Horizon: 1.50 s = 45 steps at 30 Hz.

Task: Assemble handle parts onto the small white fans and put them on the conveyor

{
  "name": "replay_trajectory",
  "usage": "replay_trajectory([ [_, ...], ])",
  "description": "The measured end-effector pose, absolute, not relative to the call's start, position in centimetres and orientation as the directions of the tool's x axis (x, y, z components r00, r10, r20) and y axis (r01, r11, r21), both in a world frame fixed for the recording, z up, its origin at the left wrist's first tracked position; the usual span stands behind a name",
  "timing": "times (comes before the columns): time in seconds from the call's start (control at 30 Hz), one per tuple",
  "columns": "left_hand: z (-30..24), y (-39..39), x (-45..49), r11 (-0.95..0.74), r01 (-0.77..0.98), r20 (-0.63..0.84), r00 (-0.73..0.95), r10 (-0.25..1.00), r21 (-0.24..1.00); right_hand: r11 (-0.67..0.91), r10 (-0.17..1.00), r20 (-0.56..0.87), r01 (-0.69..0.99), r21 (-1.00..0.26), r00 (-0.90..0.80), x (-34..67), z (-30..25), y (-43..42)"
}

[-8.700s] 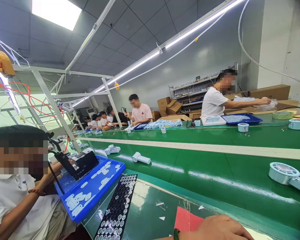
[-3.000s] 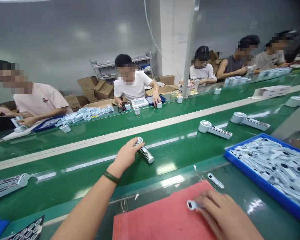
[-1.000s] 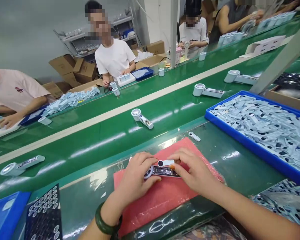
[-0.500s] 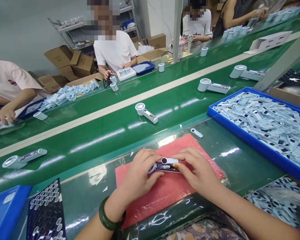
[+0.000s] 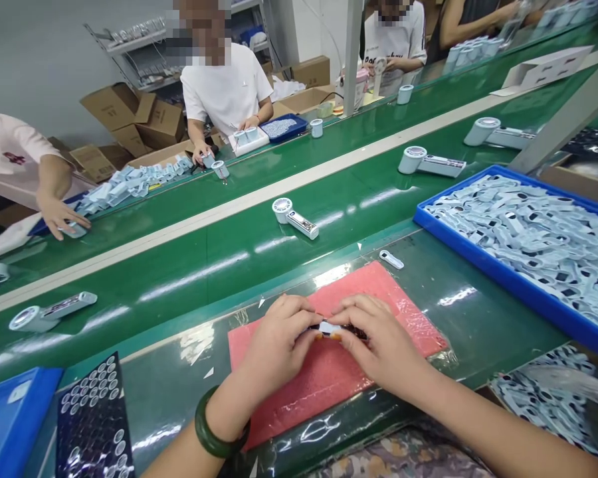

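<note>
Over the red mat (image 5: 299,398), both hands meet on a small handheld fan, whose round head is hidden by my left hand (image 5: 282,335). A strip of its dark open handle (image 5: 357,330) shows beside the right fingers. Between the fingertips lies a light blue handle cover (image 5: 327,327). My left hand is closed around the fan's head end. My right hand (image 5: 379,338) is closed too, its thumb and fingertips pinching the cover against the handle. Whether the cover sits fully in place is hidden by the fingers. A loose handle cover (image 5: 391,259) rests beyond the mat.
Right stands a blue tray (image 5: 471,255) heaped with handle covers. Fans with open handles lie on the green belt (image 5: 194,265), one fan (image 5: 295,218) straight ahead. Left are a black sticker sheet (image 5: 92,425) and a blue bin (image 5: 22,425). Co-workers (image 5: 224,86) sit across.
My right hand has shifted left, bringing the cover closer to my left fingertips; the fan's circuit board is now mostly covered. Across the belt, a co-worker's hand at far left has moved right.
</note>
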<state>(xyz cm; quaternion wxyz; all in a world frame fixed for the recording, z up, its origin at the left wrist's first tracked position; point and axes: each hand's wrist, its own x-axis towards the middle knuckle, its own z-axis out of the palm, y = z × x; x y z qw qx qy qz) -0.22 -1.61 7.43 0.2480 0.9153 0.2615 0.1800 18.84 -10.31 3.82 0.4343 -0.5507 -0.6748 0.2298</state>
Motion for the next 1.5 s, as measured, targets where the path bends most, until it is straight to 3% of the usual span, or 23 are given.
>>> replay_trajectory([
  [0.2, 7.9, -2.3, -0.7, -0.782, 0.403, 0.206, 0.813, 0.545, 0.477, 0.195, 0.980, 0.185, 0.449, -0.872, -0.066, 19.3, 4.0, -10.1],
  [0.33, 7.5, -4.7, -1.4, -0.774, 0.453, 0.157, 0.811, 0.564, 0.442, 0.216, 0.974, 0.143, 0.540, -0.814, -0.174, 19.3, 4.2, -11.9],
  [0.53, 6.5, -6.3, -1.2, -0.797, 0.505, 0.189, 0.792, 0.581, 0.332, 0.290, 0.956, 0.187, 0.651, -0.701, -0.225, 18.7, 3.5, -12.4],
  [0.9, 7.2, -6.3, -0.6, -0.839, 0.512, 0.111, 0.838, 0.535, 0.183, 0.383, 0.922, 0.278, 0.730, -0.566, -0.268, 18.1, 2.5, -12.6],
  [1.0, 7.5, -6.5, -0.2, -0.823, 0.542, 0.040, 0.831, 0.555, 0.172, 0.382, 0.922, 0.290, 0.718, -0.582, -0.256, 17.9, 2.2, -12.9],
  [1.13, 8.3, -6.1, -0.1, -0.843, 0.537, 0.024, 0.843, 0.538, 0.041, 0.379, 0.923, 0.327, 0.625, -0.682, -0.203, 20.0, 2.6, -13.0],
  [1.23, 9.3, -3.1, -0.6, -0.869, 0.488, 0.017, 0.872, 0.488, -0.083, 0.291, 0.926, 0.374, 0.705, -0.647, -0.040, 23.5, 3.4, -12.0],
  [1.3, 10.2, 0.8, -1.0, -0.856, 0.481, 0.015, 0.873, 0.487, -0.191, 0.144, 0.915, 0.389, 0.818, -0.557, 0.104, 26.0, 3.7, -10.8],
  [1.4, 11.2, 8.1, -1.2, -0.769, 0.531, 0.051, 0.833, 0.551, -0.355, -0.099, 0.904, 0.350, 0.917, -0.386, 0.245, 28.8, 3.6, -8.8],
  [1.5, 10.6, 14.7, -1.1, -0.672, 0.609, 0.114, 0.771, 0.627, -0.421, -0.226, 0.913, 0.289, 0.946, -0.232, 0.289, 30.1, 2.5, -6.9],
])
